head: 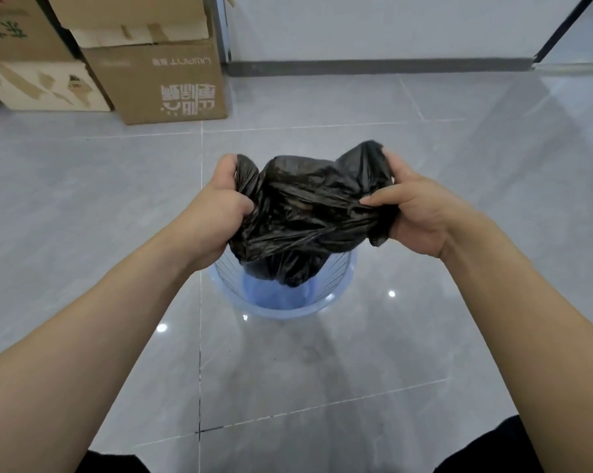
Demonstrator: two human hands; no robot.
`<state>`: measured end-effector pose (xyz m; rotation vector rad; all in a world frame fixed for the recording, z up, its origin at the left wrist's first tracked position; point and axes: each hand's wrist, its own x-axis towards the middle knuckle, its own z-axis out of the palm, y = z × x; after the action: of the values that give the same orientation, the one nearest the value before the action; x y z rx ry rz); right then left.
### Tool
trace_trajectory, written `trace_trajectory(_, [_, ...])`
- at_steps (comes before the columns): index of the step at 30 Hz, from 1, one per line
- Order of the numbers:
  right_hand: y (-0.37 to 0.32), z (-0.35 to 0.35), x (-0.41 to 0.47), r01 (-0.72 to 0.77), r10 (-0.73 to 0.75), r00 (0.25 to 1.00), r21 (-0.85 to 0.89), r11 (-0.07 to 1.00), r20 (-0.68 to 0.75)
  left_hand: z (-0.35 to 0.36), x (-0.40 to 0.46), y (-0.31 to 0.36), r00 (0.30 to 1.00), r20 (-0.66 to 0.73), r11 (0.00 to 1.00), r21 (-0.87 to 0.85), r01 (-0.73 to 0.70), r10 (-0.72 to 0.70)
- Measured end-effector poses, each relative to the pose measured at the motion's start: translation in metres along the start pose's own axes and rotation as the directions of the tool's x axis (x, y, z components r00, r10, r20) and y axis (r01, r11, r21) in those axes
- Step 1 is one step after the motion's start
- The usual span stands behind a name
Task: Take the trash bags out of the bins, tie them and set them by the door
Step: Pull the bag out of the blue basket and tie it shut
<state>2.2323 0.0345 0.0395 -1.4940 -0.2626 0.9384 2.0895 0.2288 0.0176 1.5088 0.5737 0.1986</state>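
Both fists are clamped on bunched plastic: the left hand (216,213) grips one gathered side of the black trash bag (308,213), the right hand (414,213) the other, the bag's bottom hanging inside the blue bin (336,288) on the tiled floor (459,165).

- The far rim of the pale blue ribbed plastic bin (281,302) is covered by the crumpled black plastic trash bag (308,213).
- The bag's contents cannot be seen.
- The fingertips of the left hand (216,206) are buried in its folds.
- The stacked brown cardboard boxes (158,80) are cut off by the top and left edges.
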Motion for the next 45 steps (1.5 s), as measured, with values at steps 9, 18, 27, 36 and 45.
trace_trajectory(9, [-0.017,-0.043,-0.016,0.426,-0.371,0.847,0.069,0.902,-0.381,0.062,-0.006,0.021,0.876,0.261,0.888,0.117,-0.445,0.405])
trace_trajectory(18, [-0.013,-0.09,-0.046,0.157,-0.376,0.787,-0.43,0.889,-0.49,0.139,-0.017,0.014,0.907,0.381,0.984,-0.065,-0.169,0.181])
trace_trajectory(27, [0.015,-0.119,-0.057,-0.496,0.363,0.828,-0.861,0.117,-0.428,0.156,-0.038,-0.031,0.874,0.201,0.863,0.363,0.353,-0.442])
trace_trajectory(36, [0.015,-0.078,-0.041,-0.302,0.239,0.939,-0.923,0.238,-0.246,0.14,-0.077,-0.03,0.961,0.275,0.012,0.961,-0.276,0.035])
trace_trajectory(45, [0.011,-0.071,-0.039,-0.278,0.021,0.955,-0.87,0.408,-0.295,0.144,-0.077,-0.089,0.852,0.419,0.51,0.832,-0.22,-0.315])
